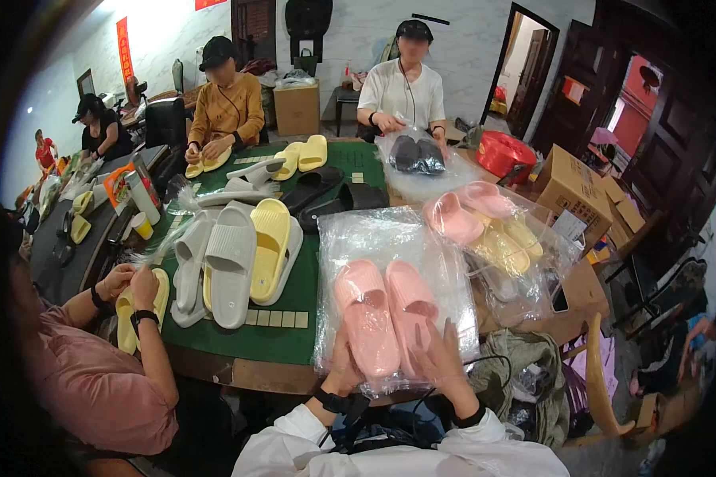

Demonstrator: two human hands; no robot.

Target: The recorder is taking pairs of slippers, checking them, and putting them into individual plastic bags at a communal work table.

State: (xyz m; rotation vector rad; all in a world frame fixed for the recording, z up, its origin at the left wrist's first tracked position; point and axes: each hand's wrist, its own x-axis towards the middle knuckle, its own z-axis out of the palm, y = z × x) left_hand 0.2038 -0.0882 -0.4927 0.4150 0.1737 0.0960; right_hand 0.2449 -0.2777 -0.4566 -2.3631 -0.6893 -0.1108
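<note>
A pair of pink slide slippers [371, 330] lies in a clear plastic bag at the near edge of the table, toes toward me. My left hand [342, 367] is closed along the left side of the bagged slippers, its fingertips partly hidden by them. On the right slipper, my right hand [440, 359] rests with its fingers stretched out and apart. Beneath the pair is a stack of clear plastic bags [338, 238]. To the right, more bagged slippers, pink [453, 219] and yellow [505, 246], lie in a heap.
Grey slippers [232, 266] and yellow slippers [270, 238] lie on the green table mat [191, 342]. A person in pink [107, 381] handles a yellow slipper at my left. Across the table, a person in white [406, 91] holds bagged dark slippers. Cardboard boxes [573, 191] stand at right.
</note>
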